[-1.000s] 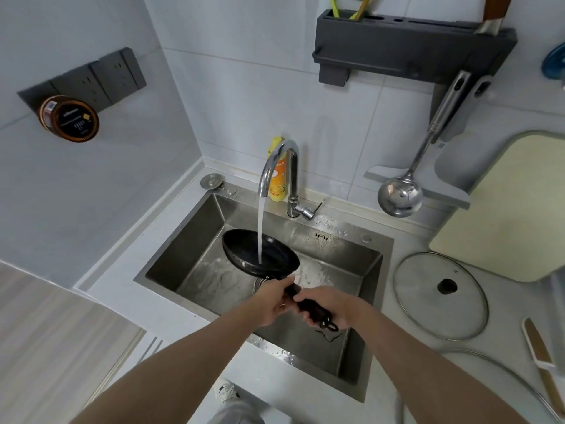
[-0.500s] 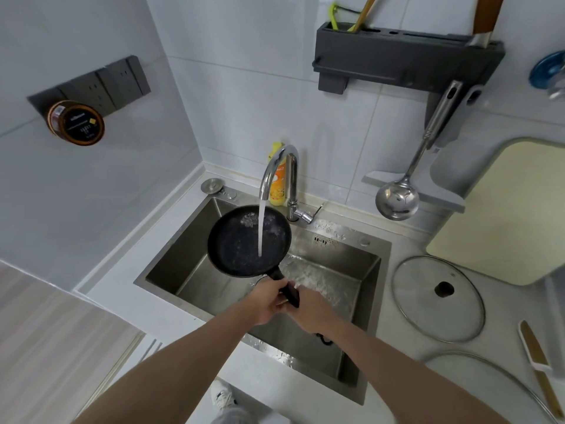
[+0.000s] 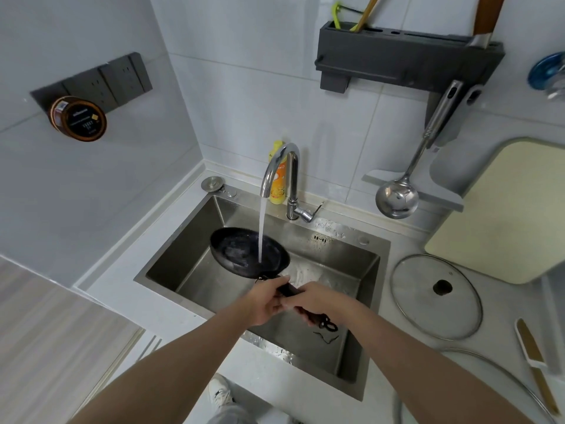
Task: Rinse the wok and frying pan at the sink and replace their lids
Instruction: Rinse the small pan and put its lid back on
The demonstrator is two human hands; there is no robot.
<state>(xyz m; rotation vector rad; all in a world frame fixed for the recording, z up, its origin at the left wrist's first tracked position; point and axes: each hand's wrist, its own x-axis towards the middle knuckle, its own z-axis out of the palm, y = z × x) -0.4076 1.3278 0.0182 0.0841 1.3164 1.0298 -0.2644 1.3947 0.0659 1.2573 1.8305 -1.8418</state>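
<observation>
Pan (image 3: 249, 250): black, held over the sink (image 3: 351, 264) at the basin's 11 o'clock, tilted, water pooled inside; stream from the tap (image 3: 281, 175) lands in it. Left hand (image 3: 267, 302): fingers curled round the pan handle nearer the pan. Right hand (image 3: 318, 304): gripping the same handle behind the left, handle loop showing past it. Sink: steel, wet floor, a dark scrap lying at its 5 o'clock. Glass lid (image 3: 437, 296): flat on the table (image 3: 397, 374), at 3 o'clock of the sink. Wall rack (image 3: 406, 61): holds utensils; ladle (image 3: 397, 197) hangs below. Yellow bottle (image 3: 279, 182): behind the tap.
</observation>
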